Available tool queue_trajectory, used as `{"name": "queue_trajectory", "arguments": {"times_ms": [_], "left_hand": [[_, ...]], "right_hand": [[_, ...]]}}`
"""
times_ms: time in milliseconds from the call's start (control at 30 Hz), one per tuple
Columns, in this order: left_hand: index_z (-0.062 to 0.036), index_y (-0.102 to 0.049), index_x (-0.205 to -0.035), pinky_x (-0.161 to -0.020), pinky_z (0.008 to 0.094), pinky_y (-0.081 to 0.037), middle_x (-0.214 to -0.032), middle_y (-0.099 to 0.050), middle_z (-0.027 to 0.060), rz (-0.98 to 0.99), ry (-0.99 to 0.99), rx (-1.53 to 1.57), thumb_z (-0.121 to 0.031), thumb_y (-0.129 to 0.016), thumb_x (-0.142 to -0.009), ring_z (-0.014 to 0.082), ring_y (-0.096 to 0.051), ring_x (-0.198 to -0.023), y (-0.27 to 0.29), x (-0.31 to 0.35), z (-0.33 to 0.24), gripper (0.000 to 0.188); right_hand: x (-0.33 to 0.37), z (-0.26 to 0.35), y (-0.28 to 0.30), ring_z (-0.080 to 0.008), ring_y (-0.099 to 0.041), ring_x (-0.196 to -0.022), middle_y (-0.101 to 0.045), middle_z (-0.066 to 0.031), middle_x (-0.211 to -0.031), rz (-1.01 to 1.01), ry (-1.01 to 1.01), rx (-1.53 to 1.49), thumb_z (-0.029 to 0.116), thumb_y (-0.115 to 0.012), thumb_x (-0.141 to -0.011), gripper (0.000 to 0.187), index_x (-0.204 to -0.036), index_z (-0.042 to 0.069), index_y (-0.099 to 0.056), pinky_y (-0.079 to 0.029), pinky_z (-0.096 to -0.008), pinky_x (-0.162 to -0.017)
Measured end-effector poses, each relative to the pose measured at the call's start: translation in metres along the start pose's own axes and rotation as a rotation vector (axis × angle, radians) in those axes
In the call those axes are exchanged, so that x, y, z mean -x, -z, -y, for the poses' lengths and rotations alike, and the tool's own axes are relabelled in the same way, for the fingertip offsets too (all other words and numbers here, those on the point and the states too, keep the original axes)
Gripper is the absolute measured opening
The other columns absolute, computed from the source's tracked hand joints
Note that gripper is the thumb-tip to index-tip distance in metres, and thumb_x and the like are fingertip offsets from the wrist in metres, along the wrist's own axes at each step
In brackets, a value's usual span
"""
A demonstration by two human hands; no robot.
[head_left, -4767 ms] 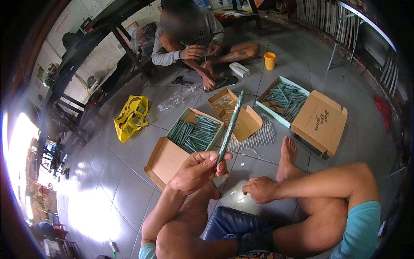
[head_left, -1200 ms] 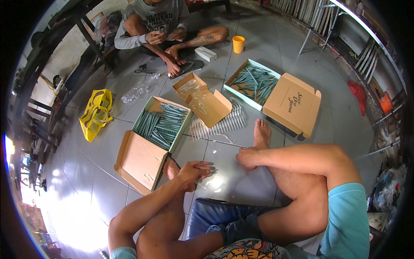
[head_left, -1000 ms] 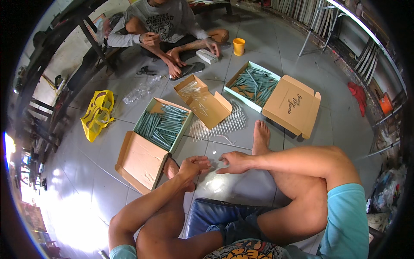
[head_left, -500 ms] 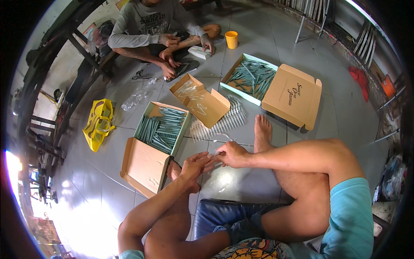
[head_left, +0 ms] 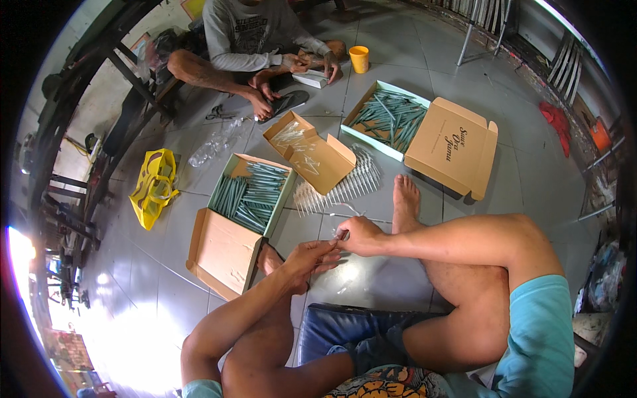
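Note:
My left hand [head_left: 307, 259] and my right hand [head_left: 361, 237] meet above the floor between my knees. Thumb and forefinger are pinched on each hand, fingertip to fingertip, while the lower fingers of the left stretch out. A small whitish, see-through bit shows at the right fingertips; its kind is too small to tell. Just beyond lies a row of slim clear pieces [head_left: 345, 186], partly under an open brown cardboard box [head_left: 325, 174] holding some clear slivers. Left of it, slim grey-green sticks [head_left: 249, 196] fill an open box [head_left: 284, 199] with its lid folded toward me.
A second box [head_left: 353, 127] of grey-green sticks, with a brown lid [head_left: 452, 147], sits far right. Across from me a person [head_left: 255, 40] handles a small white box [head_left: 310, 79] beside a yellow cup [head_left: 359, 60]. A yellow bag [head_left: 154, 189] and crumpled clear plastic [head_left: 215, 144] lie left.
My hands have shifted slightly, the left fingertips rising and moving right toward the right hand's. The person opposite has leaned right and lowered a hand to the white box.

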State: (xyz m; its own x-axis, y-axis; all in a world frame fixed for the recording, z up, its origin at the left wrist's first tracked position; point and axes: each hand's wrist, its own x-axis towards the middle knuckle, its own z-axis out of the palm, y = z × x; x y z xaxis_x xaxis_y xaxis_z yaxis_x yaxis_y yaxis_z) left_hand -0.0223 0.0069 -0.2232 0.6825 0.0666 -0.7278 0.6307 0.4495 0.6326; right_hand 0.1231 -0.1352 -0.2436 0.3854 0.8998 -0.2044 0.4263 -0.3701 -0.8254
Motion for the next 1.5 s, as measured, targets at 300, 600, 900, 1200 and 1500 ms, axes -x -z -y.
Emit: {"name": "queue_trajectory", "arguments": {"times_ms": [300,600,900,1200,1500], "left_hand": [[-0.0068,-0.067,-0.103,-0.080,0.0248,-0.053,-0.095,-0.068,0.0010,-0.134,-0.064,0.045,-0.028,-0.068,-0.094,0.0120,-0.065,-0.089,0.014,-0.005,0.004,0.023],[-0.0063,-0.064,-0.109,-0.083,0.0274,-0.054,-0.102,-0.066,0.0022,-0.205,-0.068,0.129,-0.028,-0.067,-0.095,0.0129,-0.064,-0.096,0.030,-0.011,0.008,0.026],[-0.0071,-0.064,-0.112,-0.086,0.0294,-0.054,-0.109,-0.066,0.0030,-0.175,-0.007,0.059,-0.027,-0.066,-0.095,0.0129,-0.064,-0.098,0.014,0.000,-0.003,0.026],[-0.0051,-0.065,-0.111,-0.082,0.0249,-0.053,-0.106,-0.070,0.0043,-0.077,-0.044,0.050,-0.019,-0.066,-0.095,0.0107,-0.065,-0.097,0.018,-0.003,0.003,0.022],[-0.0101,-0.066,-0.112,-0.088,0.0277,-0.051,-0.108,-0.068,0.0004,-0.058,-0.041,0.025,-0.025,-0.066,-0.095,0.0106,-0.063,-0.101,0.015,-0.001,0.002,0.022]], "right_hand": [[0.007,0.006,-0.005,-0.0353,-0.064,-0.098,-0.066,-0.0216,-0.102,-0.002,0.120,0.148,0.033,-0.069,-0.083,0.039,-0.104,0.001,-0.071,-0.050,-0.0438,-0.086],[0.007,-0.001,-0.008,-0.0374,-0.064,-0.104,-0.066,-0.0226,-0.106,0.074,0.103,0.144,0.039,-0.069,-0.085,0.051,-0.116,-0.001,-0.066,-0.050,-0.0436,-0.089],[0.006,-0.001,-0.005,-0.0316,-0.066,-0.101,-0.068,-0.0167,-0.105,0.037,0.003,0.120,0.040,-0.071,-0.084,0.058,-0.125,0.000,-0.059,-0.052,-0.0408,-0.087],[0.003,0.004,0.000,-0.0283,-0.069,-0.093,-0.072,-0.0141,-0.097,-0.009,0.031,-0.036,0.038,-0.074,-0.081,0.051,-0.114,0.000,-0.066,-0.053,-0.0377,-0.084],[0.006,0.006,0.002,-0.0282,-0.069,-0.093,-0.072,-0.0148,-0.098,0.016,0.021,-0.039,0.037,-0.075,-0.081,0.049,-0.114,0.002,-0.066,-0.053,-0.0374,-0.083]]}}
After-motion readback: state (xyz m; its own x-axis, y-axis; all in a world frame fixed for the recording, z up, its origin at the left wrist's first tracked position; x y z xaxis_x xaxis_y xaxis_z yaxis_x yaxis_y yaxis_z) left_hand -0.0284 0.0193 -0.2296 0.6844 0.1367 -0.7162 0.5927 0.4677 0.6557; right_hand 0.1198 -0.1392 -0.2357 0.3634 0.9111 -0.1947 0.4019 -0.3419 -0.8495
